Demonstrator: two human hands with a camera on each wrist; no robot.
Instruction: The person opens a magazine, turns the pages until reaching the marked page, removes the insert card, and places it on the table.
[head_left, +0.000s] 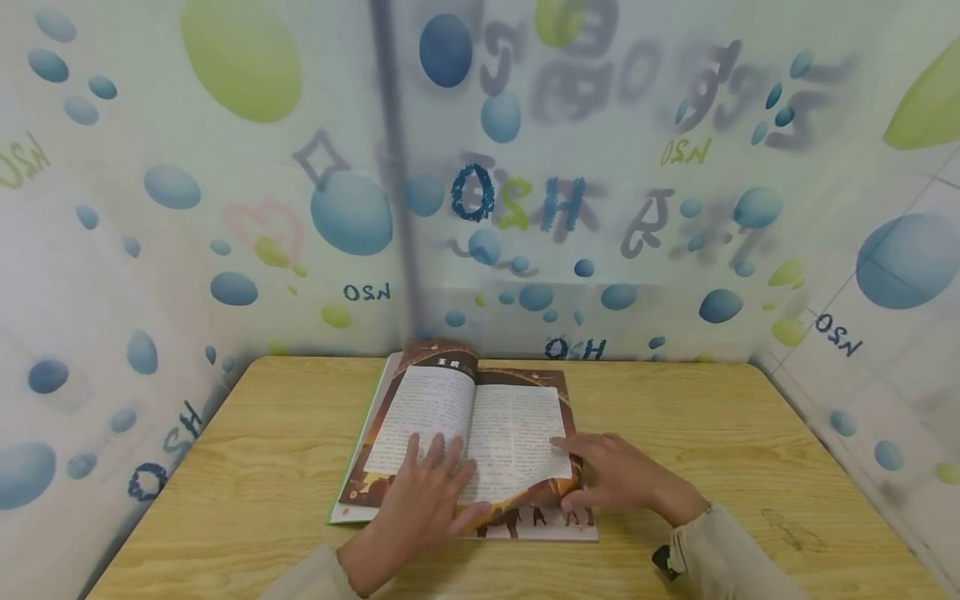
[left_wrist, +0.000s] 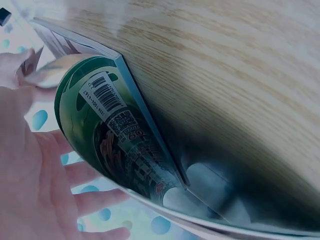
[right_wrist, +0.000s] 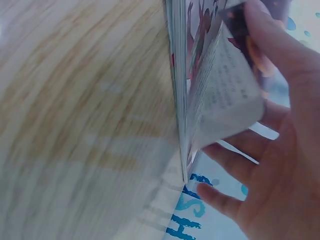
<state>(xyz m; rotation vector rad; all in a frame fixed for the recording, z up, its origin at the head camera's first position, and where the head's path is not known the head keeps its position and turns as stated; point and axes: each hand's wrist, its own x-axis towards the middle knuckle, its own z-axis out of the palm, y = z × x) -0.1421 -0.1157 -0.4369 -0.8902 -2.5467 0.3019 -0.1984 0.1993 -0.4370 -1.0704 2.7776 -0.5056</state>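
Note:
An open magazine [head_left: 517, 433] with brown-bordered pages of printed text lies on the wooden table. My left hand [head_left: 427, 500] rests on the lower left page, fingers spread and fairly straight. From the left wrist view, the magazine's green back cover [left_wrist: 90, 130] with a barcode curves up beside that hand. My right hand [head_left: 618, 475] is at the right page's outer edge, its index finger lying over the text. In the right wrist view a lifted page [right_wrist: 232, 95] stands between the thumb and fingers. Beneath its raised lower edge, another page with dark figures [head_left: 540, 517] shows.
The pale wooden table [head_left: 262, 450] extends on both sides of the magazine. Behind it and along the sides hangs a translucent curtain [head_left: 337, 292] with blue and green drops. A small black object [head_left: 663, 562] sits at the right sleeve's cuff.

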